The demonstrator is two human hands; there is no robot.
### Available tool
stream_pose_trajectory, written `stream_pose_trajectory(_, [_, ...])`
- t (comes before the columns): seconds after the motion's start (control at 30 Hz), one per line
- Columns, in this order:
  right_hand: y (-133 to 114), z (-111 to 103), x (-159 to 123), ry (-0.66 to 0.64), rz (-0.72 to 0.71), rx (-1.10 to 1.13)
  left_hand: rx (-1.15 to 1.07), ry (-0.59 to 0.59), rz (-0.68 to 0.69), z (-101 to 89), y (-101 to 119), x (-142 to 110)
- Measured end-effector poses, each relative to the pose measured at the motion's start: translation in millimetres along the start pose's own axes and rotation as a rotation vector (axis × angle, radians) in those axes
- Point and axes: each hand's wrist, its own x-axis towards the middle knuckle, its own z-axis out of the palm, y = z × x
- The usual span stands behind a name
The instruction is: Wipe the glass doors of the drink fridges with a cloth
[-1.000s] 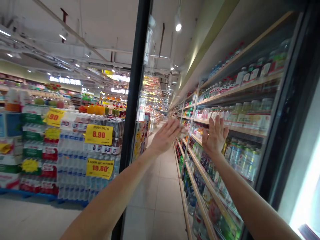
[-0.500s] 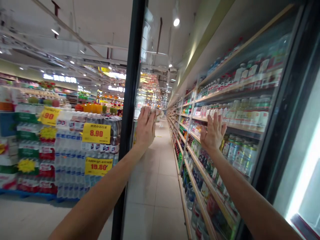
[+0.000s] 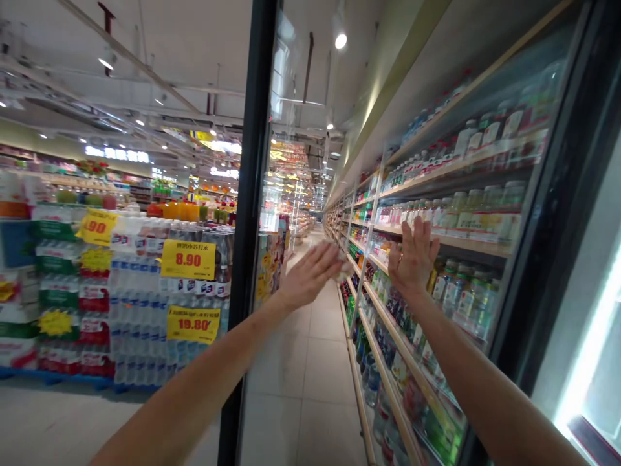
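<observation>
Whitish crumpled cloth [image 3: 345,266], soft-looking, blurred, just off view centre toward 4 o'clock, under the fingers of left hand [image 3: 312,274]. Those fingers are straight, pressed together. Right hand [image 3: 413,257] at 3 o'clock: palm forward at clear, smooth glass pane [image 3: 286,362], fingers slightly spread. Slim black door frame [image 3: 250,168] runs 11 to 7 o'clock. Pale wood-edged shelves [image 3: 449,244] at 3, rounded bottles on them. Shrink-wrapped bottle packs [image 3: 138,317] at 8, flat yellow price signs [image 3: 188,259] at 9.
</observation>
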Motion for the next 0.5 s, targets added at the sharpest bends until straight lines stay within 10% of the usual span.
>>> stream_pose_trajectory(0.2, [1,2,-1,0.004,-0.002,0.001,0.068,0.191,-0.346,-4.7,-15,-2])
stream_pose_trajectory(0.4, [1,3,-1,0.000,0.002,0.002,0.020,-0.164,0.163,5.4,13,1])
stream_pose_trajectory(0.5, [1,2,0,0.003,-0.005,0.001,0.053,-0.098,0.012,7.4,9,13])
